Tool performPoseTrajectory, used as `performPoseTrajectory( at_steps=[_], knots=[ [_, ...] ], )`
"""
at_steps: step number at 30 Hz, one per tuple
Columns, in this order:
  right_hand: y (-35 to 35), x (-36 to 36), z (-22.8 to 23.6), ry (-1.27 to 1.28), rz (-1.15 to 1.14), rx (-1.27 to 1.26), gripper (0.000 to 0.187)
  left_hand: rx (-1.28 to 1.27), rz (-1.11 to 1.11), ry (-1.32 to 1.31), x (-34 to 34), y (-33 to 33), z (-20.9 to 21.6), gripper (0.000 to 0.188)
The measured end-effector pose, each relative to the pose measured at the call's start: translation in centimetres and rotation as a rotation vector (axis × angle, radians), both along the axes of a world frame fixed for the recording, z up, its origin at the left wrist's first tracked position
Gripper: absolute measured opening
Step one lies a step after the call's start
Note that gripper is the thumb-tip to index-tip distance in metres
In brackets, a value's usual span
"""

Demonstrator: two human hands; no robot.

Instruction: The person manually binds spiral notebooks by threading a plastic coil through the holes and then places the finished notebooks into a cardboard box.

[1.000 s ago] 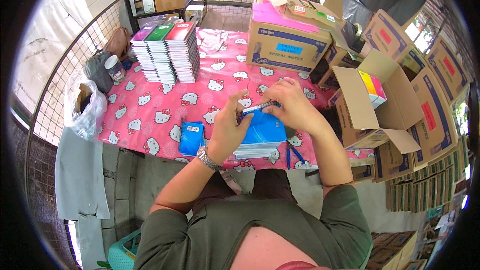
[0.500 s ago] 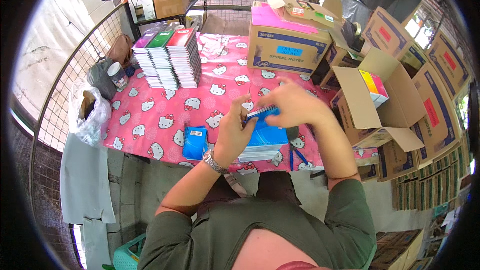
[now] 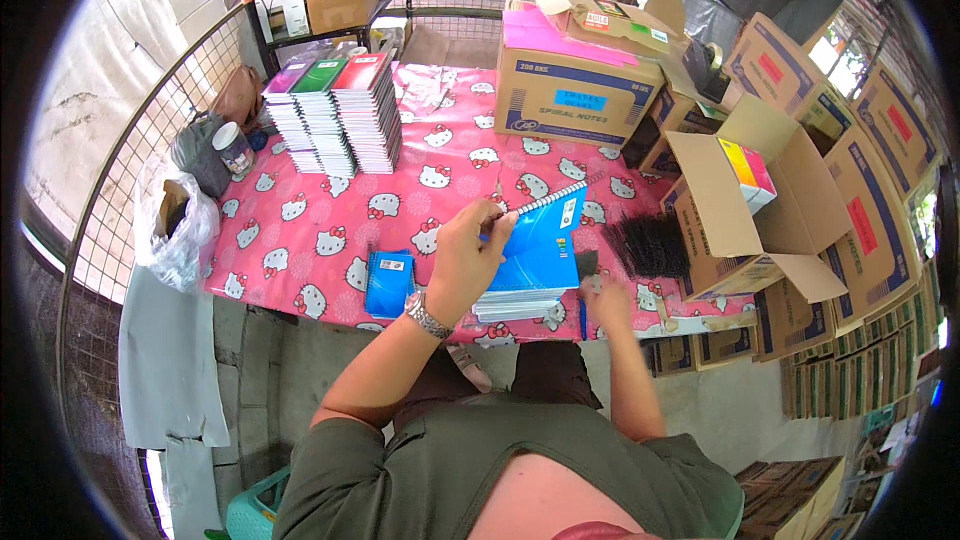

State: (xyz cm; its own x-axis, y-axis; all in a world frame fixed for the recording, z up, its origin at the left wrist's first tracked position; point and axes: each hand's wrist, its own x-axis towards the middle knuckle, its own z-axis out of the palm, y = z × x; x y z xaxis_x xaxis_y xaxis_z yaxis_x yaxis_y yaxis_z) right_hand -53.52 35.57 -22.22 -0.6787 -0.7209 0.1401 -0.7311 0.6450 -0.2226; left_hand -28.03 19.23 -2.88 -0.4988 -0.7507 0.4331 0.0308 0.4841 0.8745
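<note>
A blue spiral notebook [image 3: 550, 215] is tilted up in my left hand [image 3: 465, 255], whose thumb and fingers pinch it by the coil end. Below it sits a stack of blue notebooks [image 3: 520, 302], page edges toward me. My right hand [image 3: 607, 302], smeared by motion, is at the near table edge beside the blue-handled pliers [image 3: 583, 318]; its fingers cannot be made out. To the left of the stack lies a small pile of blue notebooks [image 3: 390, 285]. Beyond my right hand is a heap of black wire coils [image 3: 648, 245].
Tall stacks of notebooks [image 3: 365, 120] with red, green and purple covers stand at the back left, near a cup [image 3: 233, 148] and a plastic bag [image 3: 180, 230]. A closed carton [image 3: 575, 95] is at the back. An open carton [image 3: 725, 205] bounds the right side.
My right hand has left the notebook's coil and moved down to the near edge by the pliers, uncovering the black coils. My left hand still holds the notebook, now showing more of its cover.
</note>
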Motion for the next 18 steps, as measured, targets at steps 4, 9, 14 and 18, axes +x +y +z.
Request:
performPoseTrajectory(
  at_steps=[4,9,14,18],
  knots=[
    [3.8,4.7,-3.9,0.059,0.085,0.006,0.063,-0.024,0.069,0.01,0.4,-0.3,-1.5,0.015],
    [2.3,5.7,5.6,-0.136,0.1,-0.677,0.065,-0.188,0.076,-0.044,0.3,-0.6,-1.1,0.017],
    [-0.6,10.8,19.1,-0.168,0.619,-0.69,0.065,-0.188,0.08,-0.04,0.2,-0.5,-1.3,0.013],
    [-2.3,12.0,20.8,-0.141,0.744,-0.633,0.063,-0.169,0.092,0.002,0.3,0.2,-0.7,0.021]
  ],
)
